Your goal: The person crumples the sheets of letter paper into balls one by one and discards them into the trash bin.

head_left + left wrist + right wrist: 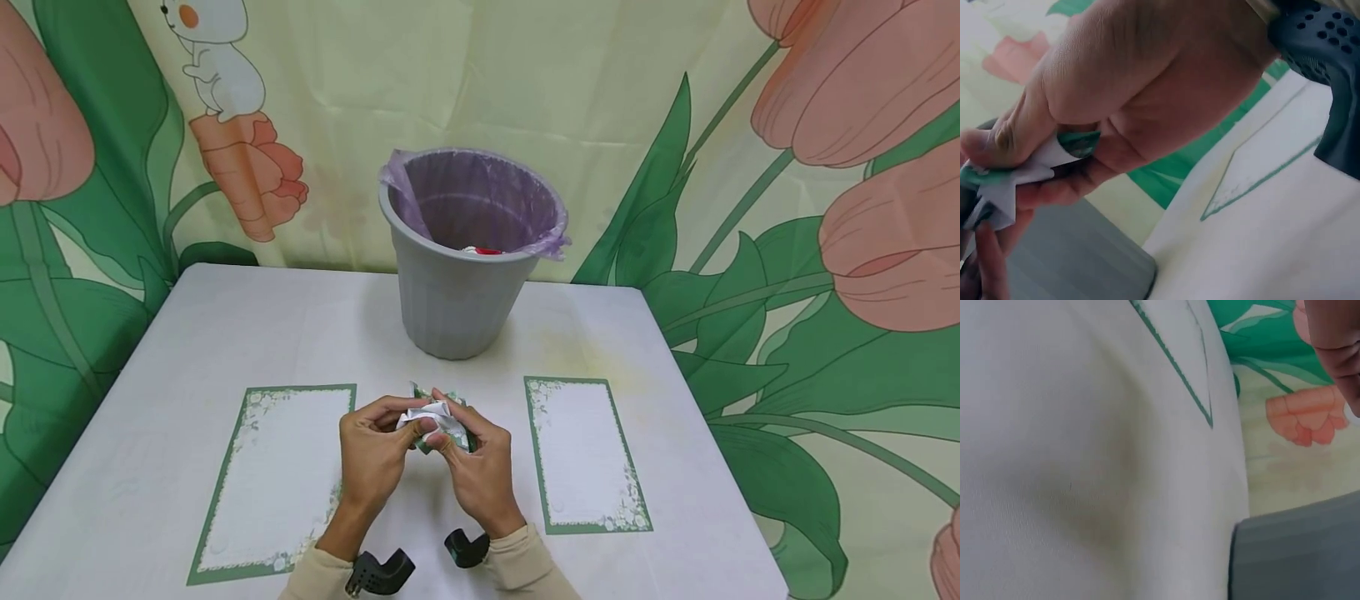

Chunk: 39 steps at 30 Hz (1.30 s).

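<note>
Over the middle of the table, my left hand (372, 454) and right hand (483, 471) grip one crumpled sheet of paper (442, 419) between them. White with green printed edges, the paper is bunched and creased, and both thumbs press on it from the near side. The left wrist view shows the left thumb and fingers pinching the folded paper (1002, 187), with fingertips of the other hand at its lower end. In the right wrist view only part of a hand (1338, 344) appears at the top right corner, and the paper is out of sight there.
A grey bin (461, 304) with a purple liner (487, 196) stands at the back of the white table (420, 550); something red and white (483, 250) shows inside. Flat green-bordered sheets lie left (273, 483) and right (588, 454) of the hands. A printed floral curtain (585, 75) hangs behind.
</note>
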Each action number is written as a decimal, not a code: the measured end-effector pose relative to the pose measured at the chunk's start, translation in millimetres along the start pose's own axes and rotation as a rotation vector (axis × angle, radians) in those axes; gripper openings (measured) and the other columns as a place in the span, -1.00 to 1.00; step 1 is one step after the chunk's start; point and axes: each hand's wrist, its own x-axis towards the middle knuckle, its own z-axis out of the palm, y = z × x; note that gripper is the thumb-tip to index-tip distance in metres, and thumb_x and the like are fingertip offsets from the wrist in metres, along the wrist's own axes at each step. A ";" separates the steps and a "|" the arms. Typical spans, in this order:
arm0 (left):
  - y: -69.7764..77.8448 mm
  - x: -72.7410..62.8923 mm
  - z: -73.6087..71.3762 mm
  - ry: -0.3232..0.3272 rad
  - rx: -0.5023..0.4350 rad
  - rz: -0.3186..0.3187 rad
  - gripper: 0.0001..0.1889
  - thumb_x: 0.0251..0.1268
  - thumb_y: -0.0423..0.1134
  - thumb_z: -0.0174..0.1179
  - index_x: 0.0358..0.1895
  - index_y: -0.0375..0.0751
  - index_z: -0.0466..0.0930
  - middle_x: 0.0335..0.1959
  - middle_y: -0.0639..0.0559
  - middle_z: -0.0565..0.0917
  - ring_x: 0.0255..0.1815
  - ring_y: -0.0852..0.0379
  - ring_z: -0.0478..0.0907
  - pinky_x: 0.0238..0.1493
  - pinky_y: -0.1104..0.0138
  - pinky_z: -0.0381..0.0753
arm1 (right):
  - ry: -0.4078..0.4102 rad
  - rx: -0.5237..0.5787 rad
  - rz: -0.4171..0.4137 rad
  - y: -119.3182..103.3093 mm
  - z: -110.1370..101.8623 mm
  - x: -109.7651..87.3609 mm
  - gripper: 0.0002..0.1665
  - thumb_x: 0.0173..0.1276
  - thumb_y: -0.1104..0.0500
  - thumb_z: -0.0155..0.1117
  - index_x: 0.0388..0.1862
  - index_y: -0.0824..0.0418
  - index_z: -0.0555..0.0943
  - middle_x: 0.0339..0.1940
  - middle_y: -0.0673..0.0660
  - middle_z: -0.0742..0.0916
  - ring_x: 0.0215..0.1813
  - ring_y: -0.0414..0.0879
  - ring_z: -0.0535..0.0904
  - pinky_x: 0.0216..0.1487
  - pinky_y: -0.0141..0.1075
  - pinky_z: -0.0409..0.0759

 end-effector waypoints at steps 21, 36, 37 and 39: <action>-2.0 10.5 -23.5 -0.484 -0.165 -0.013 -0.41 0.50 -0.20 0.33 0.54 -0.11 0.48 0.55 -0.05 0.53 0.11 0.14 0.77 0.06 0.36 0.78 | 0.047 0.162 0.103 2.6 -16.2 8.1 -0.51 0.41 0.18 0.42 0.26 0.33 0.71 0.23 0.21 0.80 0.30 -0.04 0.74 0.16 -0.34 0.74; -1.1 -1.4 -9.6 -0.241 -0.050 0.086 -0.74 0.20 -0.51 0.47 -0.05 -0.31 0.73 0.25 -0.19 0.74 0.17 0.14 0.78 -0.06 0.40 0.74 | -0.010 0.160 0.122 -0.4 -14.1 8.5 -0.51 0.45 0.22 0.40 0.31 0.36 0.66 0.29 0.17 0.74 0.41 -0.03 0.64 0.33 -0.32 0.64; -0.9 -2.2 -7.8 -0.220 -0.039 0.102 -0.74 0.19 -0.54 0.46 -0.07 -0.31 0.73 0.23 -0.21 0.75 0.16 0.14 0.78 -0.07 0.40 0.74 | -0.001 0.162 0.122 -0.4 -13.5 8.3 -0.52 0.44 0.23 0.40 0.30 0.35 0.66 0.29 0.17 0.74 0.41 -0.02 0.64 0.32 -0.31 0.65; -0.2 -3.7 -4.6 -0.184 -0.013 0.131 -0.76 0.18 -0.57 0.45 -0.11 -0.31 0.73 0.20 -0.23 0.76 0.12 0.16 0.80 -0.12 0.42 0.72 | 0.018 0.169 0.123 -0.2 -11.7 7.7 -0.53 0.44 0.23 0.41 0.29 0.34 0.67 0.28 0.17 0.75 0.40 -0.02 0.65 0.31 -0.31 0.66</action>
